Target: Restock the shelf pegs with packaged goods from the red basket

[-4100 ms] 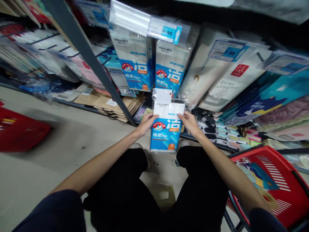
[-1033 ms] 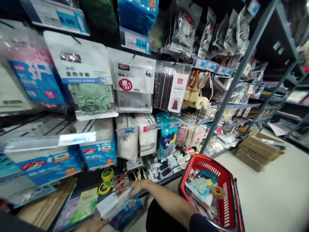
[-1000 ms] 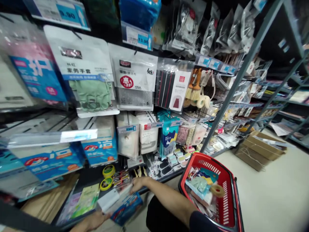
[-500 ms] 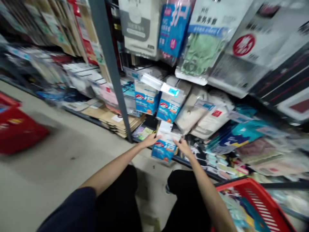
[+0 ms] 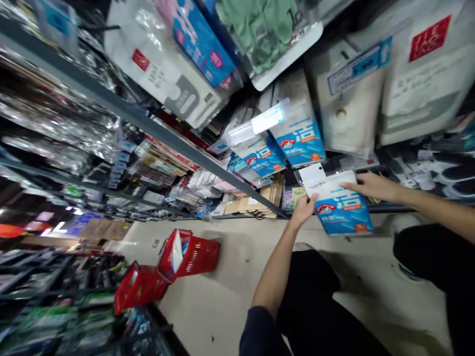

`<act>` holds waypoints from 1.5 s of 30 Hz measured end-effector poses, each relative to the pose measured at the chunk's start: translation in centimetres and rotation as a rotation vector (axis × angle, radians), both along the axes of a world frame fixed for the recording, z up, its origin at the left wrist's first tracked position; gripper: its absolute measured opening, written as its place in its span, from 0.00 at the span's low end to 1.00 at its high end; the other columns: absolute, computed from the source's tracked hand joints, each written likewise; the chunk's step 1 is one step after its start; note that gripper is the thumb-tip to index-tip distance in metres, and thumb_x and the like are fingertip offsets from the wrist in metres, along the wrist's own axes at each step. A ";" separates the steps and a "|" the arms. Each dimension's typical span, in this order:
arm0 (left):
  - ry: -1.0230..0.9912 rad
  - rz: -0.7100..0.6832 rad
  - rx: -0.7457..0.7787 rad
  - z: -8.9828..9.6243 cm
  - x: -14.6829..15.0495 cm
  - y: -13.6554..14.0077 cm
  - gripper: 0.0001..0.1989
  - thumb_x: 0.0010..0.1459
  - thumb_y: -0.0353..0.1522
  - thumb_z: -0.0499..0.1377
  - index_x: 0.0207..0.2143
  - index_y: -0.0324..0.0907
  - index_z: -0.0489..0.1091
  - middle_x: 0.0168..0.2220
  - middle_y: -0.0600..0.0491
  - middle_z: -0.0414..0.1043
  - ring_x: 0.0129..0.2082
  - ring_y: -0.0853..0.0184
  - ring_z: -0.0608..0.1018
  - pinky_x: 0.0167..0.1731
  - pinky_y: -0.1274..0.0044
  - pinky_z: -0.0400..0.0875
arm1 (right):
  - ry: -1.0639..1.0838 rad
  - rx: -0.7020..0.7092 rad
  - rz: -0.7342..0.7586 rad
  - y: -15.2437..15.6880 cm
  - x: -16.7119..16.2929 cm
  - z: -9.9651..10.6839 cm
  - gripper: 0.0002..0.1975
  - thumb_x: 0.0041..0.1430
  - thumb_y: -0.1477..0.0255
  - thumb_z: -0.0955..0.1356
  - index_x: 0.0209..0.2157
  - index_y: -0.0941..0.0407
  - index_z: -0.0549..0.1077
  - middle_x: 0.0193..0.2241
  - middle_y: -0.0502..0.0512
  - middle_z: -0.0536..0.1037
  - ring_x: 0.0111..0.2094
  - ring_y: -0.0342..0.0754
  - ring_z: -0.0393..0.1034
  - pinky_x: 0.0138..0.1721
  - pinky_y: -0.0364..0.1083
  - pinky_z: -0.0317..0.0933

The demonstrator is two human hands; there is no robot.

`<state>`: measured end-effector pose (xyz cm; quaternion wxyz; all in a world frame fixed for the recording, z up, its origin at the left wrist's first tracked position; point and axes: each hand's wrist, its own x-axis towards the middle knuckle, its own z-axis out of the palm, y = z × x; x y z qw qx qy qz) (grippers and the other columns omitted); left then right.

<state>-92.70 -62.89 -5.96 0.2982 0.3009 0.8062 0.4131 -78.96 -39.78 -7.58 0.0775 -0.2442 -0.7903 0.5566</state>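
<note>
A flat blue-and-white packet (image 5: 343, 215) with large lettering and a white hang tab is held low in front of the shelf. My left hand (image 5: 304, 210) grips its left edge, thumb on the front. At its upper right, my right hand (image 5: 365, 187) pinches the edge with the thumb across the front; its other fingers are partly behind. Just above hang matching packets, one (image 5: 299, 136) right behind the hang tab and another (image 5: 258, 157) to its left. What is inside the packet cannot be made out.
A grey shelf post (image 5: 178, 143) slants across the view. Packaged green gloves (image 5: 260, 32) and pale packs (image 5: 349, 104) hang above. Two red baskets, one nearer (image 5: 200, 254) and one behind (image 5: 139, 287), stand on the aisle floor (image 5: 237, 277). Another stocked rack (image 5: 74, 316) lines the far side.
The view has swung left and tilted, so the packet and hands appear farther right. Both hands still hold the packet. The red basket at lower right has left the view.
</note>
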 end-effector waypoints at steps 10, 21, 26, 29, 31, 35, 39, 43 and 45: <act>-0.160 0.112 0.348 1.9 -1.5 1.1 0.34 0.52 0.57 0.65 0.42 0.33 0.79 0.40 0.42 0.83 0.42 0.54 0.81 0.46 0.65 0.74 | 0.423 -0.165 -0.131 -1.9 -1.4 4.8 0.25 0.56 0.52 0.73 0.45 0.58 0.78 0.41 0.56 0.83 0.40 0.53 0.78 0.42 0.49 0.73; 0.234 0.481 1.052 12.0 -7.8 5.5 0.31 0.56 0.54 0.66 0.52 0.44 0.65 0.49 0.44 0.79 0.50 0.58 0.81 0.52 0.65 0.76 | 0.739 0.017 -0.166 -3.3 -12.3 14.4 0.24 0.58 0.49 0.71 0.37 0.58 0.76 0.32 0.53 0.78 0.36 0.49 0.73 0.39 0.47 0.69; 0.475 0.438 0.988 15.0 -8.7 5.2 0.30 0.58 0.56 0.63 0.53 0.47 0.66 0.50 0.45 0.77 0.54 0.57 0.79 0.57 0.63 0.73 | 0.959 0.007 -0.162 -3.1 -14.6 16.8 0.28 0.59 0.45 0.70 0.46 0.55 0.75 0.40 0.57 0.80 0.44 0.51 0.76 0.48 0.54 0.73; 0.560 0.404 0.978 17.0 -9.4 4.9 0.31 0.58 0.57 0.61 0.55 0.47 0.67 0.50 0.45 0.76 0.56 0.55 0.77 0.58 0.61 0.71 | 1.022 0.064 -0.136 -3.1 -15.2 18.7 0.28 0.61 0.45 0.69 0.47 0.55 0.76 0.41 0.57 0.79 0.47 0.52 0.77 0.50 0.56 0.73; 0.599 0.389 0.990 17.9 -9.9 5.1 0.33 0.58 0.58 0.60 0.56 0.48 0.66 0.52 0.44 0.76 0.58 0.54 0.75 0.60 0.59 0.70 | 1.063 0.102 -0.150 -3.3 -15.4 19.6 0.27 0.62 0.46 0.68 0.48 0.55 0.76 0.42 0.57 0.79 0.49 0.54 0.76 0.51 0.58 0.73; 0.644 0.428 1.034 18.1 -10.4 6.1 0.34 0.59 0.58 0.60 0.60 0.50 0.62 0.56 0.43 0.73 0.63 0.54 0.71 0.62 0.59 0.67 | 1.090 0.146 -0.219 -3.3 -16.4 19.8 0.27 0.65 0.46 0.66 0.50 0.54 0.76 0.45 0.59 0.78 0.52 0.56 0.74 0.51 0.58 0.73; 0.655 0.563 1.045 17.0 -10.1 7.0 0.32 0.59 0.55 0.62 0.57 0.49 0.60 0.54 0.44 0.72 0.57 0.57 0.75 0.59 0.62 0.70 | 1.049 0.117 -0.266 -2.7 -17.5 19.0 0.29 0.64 0.44 0.66 0.49 0.55 0.75 0.43 0.60 0.79 0.49 0.54 0.75 0.47 0.56 0.74; 0.642 0.678 0.995 16.2 -9.5 7.4 0.29 0.61 0.52 0.63 0.55 0.47 0.58 0.53 0.45 0.70 0.53 0.61 0.76 0.57 0.65 0.70 | 1.022 0.043 -0.315 -2.4 -18.0 18.4 0.31 0.60 0.42 0.68 0.45 0.56 0.76 0.39 0.59 0.80 0.44 0.53 0.76 0.45 0.55 0.74; 0.645 0.691 0.983 16.0 -9.4 7.7 0.27 0.62 0.50 0.63 0.54 0.47 0.59 0.53 0.45 0.70 0.53 0.61 0.75 0.57 0.66 0.70 | 1.017 0.024 -0.332 -2.5 -18.1 18.2 0.31 0.59 0.41 0.68 0.44 0.56 0.76 0.38 0.59 0.80 0.43 0.53 0.76 0.45 0.55 0.74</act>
